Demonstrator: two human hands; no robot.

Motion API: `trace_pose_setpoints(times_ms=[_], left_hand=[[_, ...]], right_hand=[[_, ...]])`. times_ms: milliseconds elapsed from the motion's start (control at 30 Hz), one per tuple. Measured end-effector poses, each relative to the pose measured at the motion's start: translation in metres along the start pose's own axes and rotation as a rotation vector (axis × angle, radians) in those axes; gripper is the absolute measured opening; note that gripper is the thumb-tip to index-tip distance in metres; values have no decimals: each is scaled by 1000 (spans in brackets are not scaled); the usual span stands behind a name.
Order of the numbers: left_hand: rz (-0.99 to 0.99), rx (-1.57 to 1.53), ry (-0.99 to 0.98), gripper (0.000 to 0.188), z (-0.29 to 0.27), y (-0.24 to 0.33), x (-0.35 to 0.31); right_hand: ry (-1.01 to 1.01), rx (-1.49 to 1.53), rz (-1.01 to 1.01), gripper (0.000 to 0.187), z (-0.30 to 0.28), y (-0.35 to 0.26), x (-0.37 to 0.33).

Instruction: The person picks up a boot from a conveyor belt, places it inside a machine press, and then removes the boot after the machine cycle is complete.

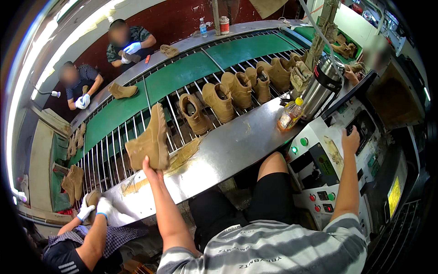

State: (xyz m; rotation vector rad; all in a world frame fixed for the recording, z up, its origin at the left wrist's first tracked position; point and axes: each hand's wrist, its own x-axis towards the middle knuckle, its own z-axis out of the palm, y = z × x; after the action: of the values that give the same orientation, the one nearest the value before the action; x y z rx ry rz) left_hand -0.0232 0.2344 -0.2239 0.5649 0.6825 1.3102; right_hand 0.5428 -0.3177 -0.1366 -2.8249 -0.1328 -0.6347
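Note:
My left hand [154, 169] grips a tan suede boot [153, 141] at its lower side, holding it tilted over the steel ledge and the roller rack. The fingers behind the boot are hidden. My right hand [350, 140] is at the machine's dark recessed panel [362, 130] on the right, thumb and forefinger apart, with nothing visible in it. A row of similar tan boots stands on the rollers, with a single boot [195, 114] closest to the held one and another boot [217, 102] beyond it.
A steel flask [321, 89] and a yellow-capped drink bottle [290, 115] stand on the steel ledge [237, 150]. The white control box [315, 141] carries buttons. A green conveyor [187, 73] runs beyond the rollers. Gloved co-workers handle shoes at far left and lower left.

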Motion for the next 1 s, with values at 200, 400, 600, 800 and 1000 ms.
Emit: trace_pose_setpoints(times_ms=[200, 400, 600, 800, 1000], left_hand=[[353, 817, -16, 57, 54, -74, 109], [373, 1122, 208, 66, 37, -132, 111], [278, 1131, -81, 72, 28, -118, 118], [402, 1392, -1, 38, 9, -95, 65], [459, 1611, 147, 5, -44, -80, 12]], right_hand=[[-315, -287, 210, 61, 36, 49, 41], [-281, -296, 229, 60, 30, 36, 47], [60, -80, -51, 50, 56, 58, 40], [-23, 563, -695, 22, 28, -53, -32], [-409, 402, -1051, 26, 23, -124, -54]])
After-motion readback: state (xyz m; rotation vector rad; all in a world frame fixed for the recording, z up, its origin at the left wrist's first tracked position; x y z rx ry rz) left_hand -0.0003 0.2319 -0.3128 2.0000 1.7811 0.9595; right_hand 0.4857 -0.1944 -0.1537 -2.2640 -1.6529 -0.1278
